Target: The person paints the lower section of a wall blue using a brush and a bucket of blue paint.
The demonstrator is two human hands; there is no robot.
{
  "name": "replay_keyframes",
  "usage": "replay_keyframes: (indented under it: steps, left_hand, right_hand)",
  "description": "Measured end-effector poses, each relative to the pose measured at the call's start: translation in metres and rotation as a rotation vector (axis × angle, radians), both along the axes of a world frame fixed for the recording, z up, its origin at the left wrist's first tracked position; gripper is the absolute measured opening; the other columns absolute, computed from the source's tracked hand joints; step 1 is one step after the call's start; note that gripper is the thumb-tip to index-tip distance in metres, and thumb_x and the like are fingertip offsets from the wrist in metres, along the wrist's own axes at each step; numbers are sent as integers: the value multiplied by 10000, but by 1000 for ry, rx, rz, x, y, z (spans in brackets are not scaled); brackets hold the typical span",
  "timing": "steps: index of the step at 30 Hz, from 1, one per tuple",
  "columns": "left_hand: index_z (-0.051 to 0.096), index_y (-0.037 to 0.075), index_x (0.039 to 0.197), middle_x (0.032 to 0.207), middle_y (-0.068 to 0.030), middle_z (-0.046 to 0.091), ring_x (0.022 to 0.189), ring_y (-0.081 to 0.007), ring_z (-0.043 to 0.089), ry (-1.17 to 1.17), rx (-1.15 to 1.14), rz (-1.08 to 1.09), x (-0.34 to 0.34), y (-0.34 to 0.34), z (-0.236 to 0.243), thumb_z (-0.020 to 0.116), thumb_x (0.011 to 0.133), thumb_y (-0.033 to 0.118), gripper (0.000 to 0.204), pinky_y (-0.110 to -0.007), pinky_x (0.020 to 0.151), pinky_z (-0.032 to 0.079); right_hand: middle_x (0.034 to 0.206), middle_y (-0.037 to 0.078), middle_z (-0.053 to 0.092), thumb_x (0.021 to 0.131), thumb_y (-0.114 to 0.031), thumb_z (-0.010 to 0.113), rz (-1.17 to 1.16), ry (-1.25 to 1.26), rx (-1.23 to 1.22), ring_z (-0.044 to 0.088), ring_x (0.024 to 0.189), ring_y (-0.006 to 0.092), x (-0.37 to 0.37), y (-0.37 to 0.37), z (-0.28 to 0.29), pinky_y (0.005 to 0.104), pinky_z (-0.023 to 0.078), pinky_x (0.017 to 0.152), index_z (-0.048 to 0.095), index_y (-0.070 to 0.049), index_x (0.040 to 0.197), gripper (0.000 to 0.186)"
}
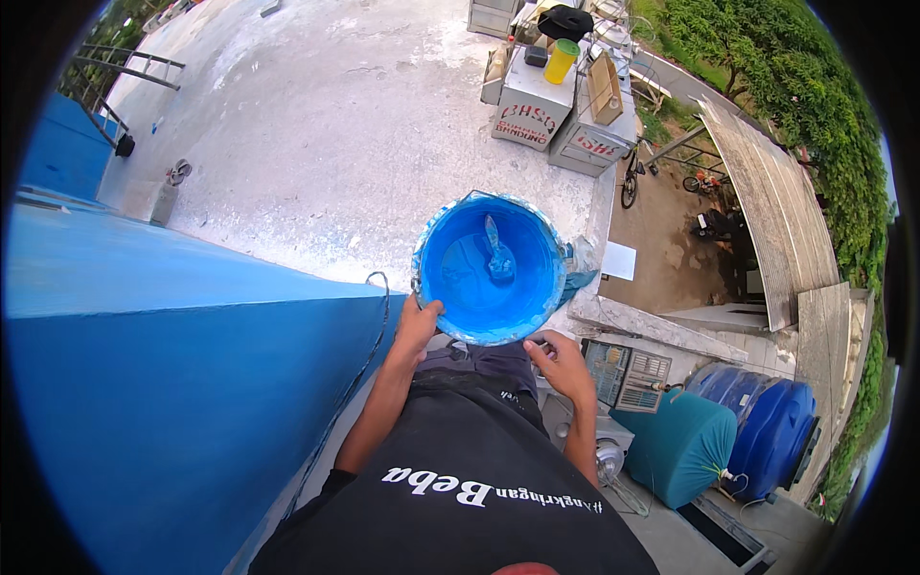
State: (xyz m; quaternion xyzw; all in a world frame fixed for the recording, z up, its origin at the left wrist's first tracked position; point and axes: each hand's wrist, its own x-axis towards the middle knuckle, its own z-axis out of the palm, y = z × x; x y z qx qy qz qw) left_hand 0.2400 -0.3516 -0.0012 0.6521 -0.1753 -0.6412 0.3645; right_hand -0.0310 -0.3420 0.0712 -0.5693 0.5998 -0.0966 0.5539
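A paint bucket [420, 261] with a blue-smeared rim is in front of my body, with bright blue paint inside. A paintbrush [496, 253] leans in it, its bristles and handle coated in blue. At the bucket's near left side, my left hand [419, 324] is closed on its edge, thumb toward the rim. My right hand [561, 364] is at the near right edge of the rim, fingers curled and thumb against the bucket; part of its grip is hidden.
A blue wall [201, 383] with a dark cable [369, 350] runs along my left. Grey cabinets [533, 101] stand ahead, carrying a yellow container [562, 61]. At right, past a low ledge [661, 331], lies a lower yard [661, 230]. A green-covered tank [680, 446] and a blue tank [767, 417] are near right.
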Motion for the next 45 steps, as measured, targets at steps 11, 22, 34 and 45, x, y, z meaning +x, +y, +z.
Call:
replay_keyframes:
  steps: [11,22,34,45]
  left_hand:
    - [456,-40,1295,1037,-136,609,910,-193,564,-121,55,364,29,-123,27,534,794,22,511,-322,803,469]
    - [484,-35,1274,1030,-143,619,912,-202,569,-227,-63,814,96,-229,4,541,779,50,505,-331,830,457]
    - [573,-42,1100,913,-112,627,817,-182,578,-187,-35,1200,369,-330,-26,546,761,51,352,-331,749,467]
    - [557,-47,1056,878,-118,609,768,-198,610,-136,-75,1309,666,-334,-79,541,784,41,286,-359,665,533]
  right_hand:
    - [1080,228,614,836,-334,673,409,369,-497,618,947,380,165,-279,-64,454,499,801,558,42,1157,507]
    - [886,210,661,820,-251,689,733,226,-625,646,856,406,342,-436,-88,471,512,748,601,-5,939,287]
    - [754,175,678,822,-189,710,1042,-245,-473,650,629,263,609,-518,-58,341,495,614,690,23,828,212]
    - [785,204,682,823,-225,711,1158,-274,-473,671,689,290,898,-522,-85,355,505,634,698,39,874,269]
